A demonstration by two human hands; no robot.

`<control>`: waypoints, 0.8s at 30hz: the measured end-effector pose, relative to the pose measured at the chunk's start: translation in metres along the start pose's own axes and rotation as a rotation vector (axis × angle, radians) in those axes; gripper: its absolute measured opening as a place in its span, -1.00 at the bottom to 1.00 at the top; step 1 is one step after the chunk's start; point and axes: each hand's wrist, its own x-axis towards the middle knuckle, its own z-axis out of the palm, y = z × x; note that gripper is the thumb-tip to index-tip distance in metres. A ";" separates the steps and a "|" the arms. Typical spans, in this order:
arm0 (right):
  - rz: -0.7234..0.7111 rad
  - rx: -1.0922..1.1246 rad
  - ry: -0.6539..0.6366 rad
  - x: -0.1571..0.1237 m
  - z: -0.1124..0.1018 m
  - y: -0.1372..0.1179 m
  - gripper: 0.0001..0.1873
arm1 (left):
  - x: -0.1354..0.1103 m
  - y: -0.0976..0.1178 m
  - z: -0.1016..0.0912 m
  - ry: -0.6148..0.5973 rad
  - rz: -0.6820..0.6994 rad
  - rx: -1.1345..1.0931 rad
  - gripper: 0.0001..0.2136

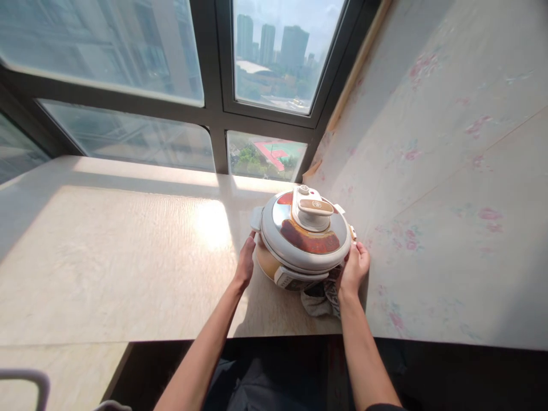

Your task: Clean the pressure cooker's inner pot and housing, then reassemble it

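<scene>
An electric pressure cooker (314,242) with a white rim, a glossy red-brown lid and a tan body stands on the stone windowsill (128,268), close to the papered wall. My left hand (246,262) grips its left side just below the lid's side handle, thumb up and fingers mostly hidden behind the body. On the opposite side my right hand (354,267) holds it near the right handle, fingers curled against it. A crumpled patterned cloth (319,302) lies beneath the cooker's front right, beside my right wrist. The cooker's control panel (299,279) faces me.
Dark-framed windows (220,85) rise behind the sill. A floral-papered wall (449,200) bounds the right side, its paper peeling by the window frame. The sill's front edge runs before me. A pale curved tube (29,374) shows at lower left.
</scene>
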 end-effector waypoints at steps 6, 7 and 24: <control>-0.324 -0.113 0.244 -0.095 -0.014 -0.020 -0.62 | -0.052 -0.011 -0.065 0.010 -0.123 0.191 -0.51; -0.346 -0.108 0.197 -0.113 -0.012 -0.020 -0.68 | -0.059 -0.013 -0.075 0.027 -0.124 0.215 -0.54; -0.326 -0.298 -0.907 -0.210 0.080 0.104 -0.78 | -0.100 -0.051 -0.139 0.042 0.073 0.562 -0.66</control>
